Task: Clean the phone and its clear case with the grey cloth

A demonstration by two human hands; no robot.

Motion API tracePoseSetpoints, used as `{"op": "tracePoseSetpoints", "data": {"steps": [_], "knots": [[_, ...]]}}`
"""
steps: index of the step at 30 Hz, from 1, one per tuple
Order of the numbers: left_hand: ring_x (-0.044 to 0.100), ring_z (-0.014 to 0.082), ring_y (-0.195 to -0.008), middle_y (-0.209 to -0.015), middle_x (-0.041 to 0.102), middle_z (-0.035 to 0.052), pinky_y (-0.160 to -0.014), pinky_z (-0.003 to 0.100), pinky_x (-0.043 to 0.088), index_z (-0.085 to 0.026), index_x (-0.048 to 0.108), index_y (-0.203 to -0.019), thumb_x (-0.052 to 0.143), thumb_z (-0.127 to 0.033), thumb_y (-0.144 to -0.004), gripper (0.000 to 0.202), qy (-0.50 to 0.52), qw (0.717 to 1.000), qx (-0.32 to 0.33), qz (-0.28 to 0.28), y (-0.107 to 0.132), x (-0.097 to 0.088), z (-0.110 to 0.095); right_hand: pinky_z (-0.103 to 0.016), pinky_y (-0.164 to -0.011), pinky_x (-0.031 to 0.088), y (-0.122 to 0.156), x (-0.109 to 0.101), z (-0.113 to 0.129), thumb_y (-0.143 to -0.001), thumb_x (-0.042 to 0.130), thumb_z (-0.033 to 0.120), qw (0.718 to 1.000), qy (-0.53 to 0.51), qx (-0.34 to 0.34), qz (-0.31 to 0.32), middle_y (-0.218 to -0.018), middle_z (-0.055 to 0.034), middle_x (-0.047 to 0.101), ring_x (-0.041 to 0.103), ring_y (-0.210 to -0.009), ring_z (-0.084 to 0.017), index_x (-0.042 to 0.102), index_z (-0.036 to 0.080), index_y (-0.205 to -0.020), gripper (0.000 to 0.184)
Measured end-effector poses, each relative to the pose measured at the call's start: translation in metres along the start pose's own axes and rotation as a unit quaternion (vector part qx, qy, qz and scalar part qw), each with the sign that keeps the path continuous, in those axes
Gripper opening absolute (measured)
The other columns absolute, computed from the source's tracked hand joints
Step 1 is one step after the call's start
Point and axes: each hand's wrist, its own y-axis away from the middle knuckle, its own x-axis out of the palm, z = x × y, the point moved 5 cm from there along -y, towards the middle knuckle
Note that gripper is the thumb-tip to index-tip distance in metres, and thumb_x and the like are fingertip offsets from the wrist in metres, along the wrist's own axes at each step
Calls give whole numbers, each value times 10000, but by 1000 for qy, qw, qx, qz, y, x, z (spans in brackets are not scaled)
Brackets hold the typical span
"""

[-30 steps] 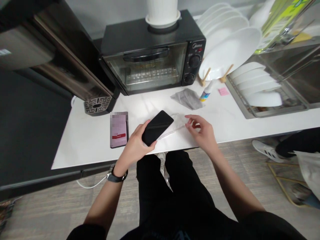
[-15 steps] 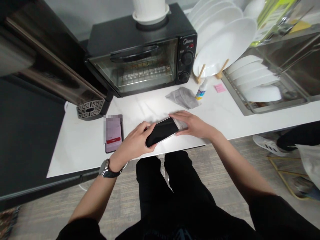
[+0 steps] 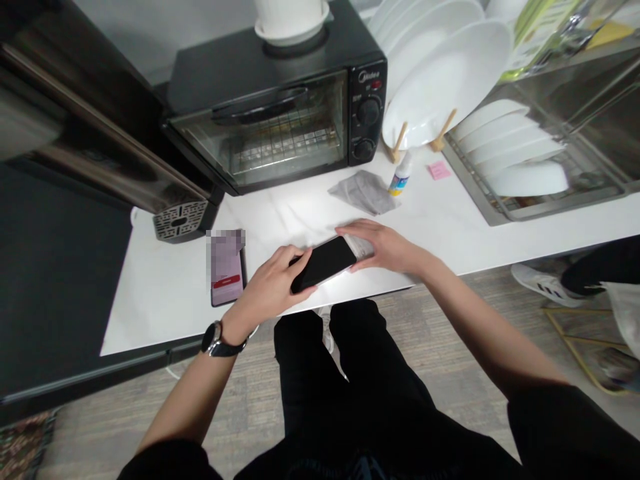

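A black smartphone (image 3: 324, 265), its dark screen facing up, sits angled, one end overlapping clear plastic film (image 3: 361, 247).

Two phones (image 3: 324, 265), one toaster oven (image 3: 250, 80), one cloth (image 3: 361, 192), one bottle (image 3: 400, 175), one sticky note (image 3: 439, 171)

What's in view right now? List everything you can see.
smartphone: one, black, in left hand
clear plastic sleeve: one, transparent, under right hand
second phone: one, dark, lying on counter at left
cloth: one, grey, on counter
small bottle: one, white and blue, beside cloth
sticky note: one, pink, on counter
toaster oven: one, black, at back
plates: several, white, racked at right
wristwatch: one, dark, left wrist
left hand: one, gripping smartphone
right hand: one, at smartphone's far end
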Motion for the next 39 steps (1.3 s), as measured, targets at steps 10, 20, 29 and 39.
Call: {"op": "tracePoseSetpoints", "data": {"steps": [10, 20, 29, 39], "knots": [[576, 349, -1265, -1334, 607, 177, -1126, 471, 499, -137, 464, -1583, 585, -495, -1027, 673, -49, 998, -12, -35, -8, 11, -8, -502, -1161, 485, 0, 0, -1, -792, 800, 695, 1000, 0, 0, -13, -1391, -128, 701, 632, -1307, -332, 632, 262, -1475, 826], [634, 322, -1256, -1347, 660, 145, -1078, 443, 561, -173, 600, -1463, 637, -486, -1014, 549, -86, 992, -9, -88, -8, 16, -8, -472, -1178, 467, 2, 0, 1, -836, 766, 681, 1000, 22, -9, 2, -1449, -129, 665, 603, -1351, -325, 576, 261, -1529, 832], [661, 305, -1234, -1358, 706, 135, -1067, 430, 589, -126, 645, -1404, 655, -497, -1010, 542, -104, 984, 33, -140, -8, 13, -10, -491, -1201, 450, 2, 2, -3, -838, 749, 695, 999, 23, -22, 11, -1481, -156, 639, 582, -1383, -332, 545, 219, -1551, 881], [626, 317, -1248, -1357, 688, 149, -989, 434, 610, -123, 654, -1396, 584, -538, -1038, 552, -120, 987, 17, -109, -23, 20, -22, -495, -1178, 475, 3, 1, -4, -834, 749, 714, 1000, 15, -26, 1, -1436, -141, 671, 610, -1345, -339, 580, 236, -1513, 848]]}}
